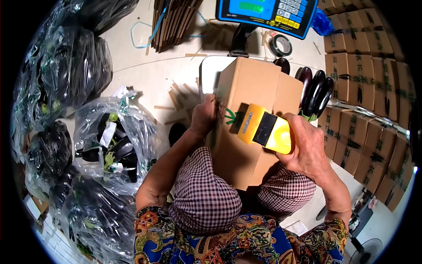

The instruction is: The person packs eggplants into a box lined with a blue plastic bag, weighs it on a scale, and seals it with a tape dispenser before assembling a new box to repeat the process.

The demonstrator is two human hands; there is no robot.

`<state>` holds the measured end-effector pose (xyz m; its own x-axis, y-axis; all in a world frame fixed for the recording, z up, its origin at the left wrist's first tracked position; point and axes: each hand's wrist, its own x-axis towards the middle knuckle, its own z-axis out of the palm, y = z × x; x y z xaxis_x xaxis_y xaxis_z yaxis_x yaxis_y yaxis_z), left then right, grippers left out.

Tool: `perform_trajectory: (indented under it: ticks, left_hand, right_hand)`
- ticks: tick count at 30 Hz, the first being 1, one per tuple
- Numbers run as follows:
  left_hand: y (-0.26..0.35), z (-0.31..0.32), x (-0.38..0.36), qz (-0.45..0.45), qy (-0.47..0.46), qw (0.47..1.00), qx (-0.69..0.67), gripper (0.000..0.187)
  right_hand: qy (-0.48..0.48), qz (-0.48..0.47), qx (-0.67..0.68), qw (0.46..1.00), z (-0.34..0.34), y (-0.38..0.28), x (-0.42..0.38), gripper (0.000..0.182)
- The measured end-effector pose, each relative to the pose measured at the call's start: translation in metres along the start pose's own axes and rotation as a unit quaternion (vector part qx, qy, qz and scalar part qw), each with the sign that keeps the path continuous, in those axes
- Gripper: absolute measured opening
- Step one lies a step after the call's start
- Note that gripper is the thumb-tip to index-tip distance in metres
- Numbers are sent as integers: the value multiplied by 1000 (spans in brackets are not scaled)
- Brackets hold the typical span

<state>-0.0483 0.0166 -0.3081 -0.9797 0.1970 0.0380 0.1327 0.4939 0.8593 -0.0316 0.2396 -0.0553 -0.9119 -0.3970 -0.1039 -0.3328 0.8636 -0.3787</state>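
Note:
A tall cardboard box (246, 88) with a green print on its side leans between my knees and the white scale platform (209, 72). My right hand (307, 143) grips a yellow tape dispenser (279, 134) with a black band, held over the box's upper face. On the other side, my left hand (204, 116) has its fingers curled against the box's left side. Just beyond the box, several dark eggplants (314, 94) lie to the right.
Plastic bags of eggplants (105, 176) crowd the left. Stacked cartons (358, 83) line the right. Ahead are the scale display (259, 11), a roll of tape (280, 45) and a bundle of flattened cardboard (176, 22). Cardboard strips (178, 94) litter the floor; a fan (369, 251) stands lower right.

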Motion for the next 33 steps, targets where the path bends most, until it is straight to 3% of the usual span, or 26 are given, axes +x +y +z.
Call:
perform_trajectory:
  ticks: [1,2,5,6,7,8,9,10,11,13,14,18,28,33]
  left_hand:
    - [1,-1,3,-7,-13,1000,-12,28]
    - [2,-4,3,-86,-46,993,-58,30]
    - [3,-25,21,27,-113,988,104,27]
    - [-8,-24,36,-69,-98,992,43,27]
    - [13,-37,53,167,53,962,209,29]
    - [35,-47,68,134,104,971,167,18]
    - [70,-63,83,208,119,961,137,22]
    - [109,-70,93,224,104,964,99,28]
    - [115,-68,106,327,57,929,166,35]
    - [142,-47,107,332,-31,927,172,45]
    - [139,-39,111,354,-25,913,201,55]
    - [140,-37,115,343,-61,918,188,57]
    - [163,-27,127,306,-91,918,237,38]
    - [167,-23,126,302,-86,917,247,33]
  right_hand:
    - [2,-3,4,1000,0,1,-1,54]
    - [-14,16,7,1000,-1,0,-2,54]
    - [-17,20,-7,1000,2,5,-6,51]
    - [-3,6,-4,1000,-1,4,-5,47]
    - [10,-4,1,1000,-2,3,-5,44]
    - [-31,22,-1,999,-2,2,-6,43]
    - [-39,22,0,999,-2,2,-6,43]
    - [-28,15,4,999,-2,2,-6,43]
    - [-17,9,7,1000,-2,3,-7,43]
    - [-1,8,9,1000,-1,4,-10,42]
    - [-7,13,15,1000,0,7,-11,44]
    - [39,-2,39,998,7,13,-15,60]
    - [119,-68,77,988,18,19,-18,56]
    - [32,-12,55,998,10,15,-13,48]
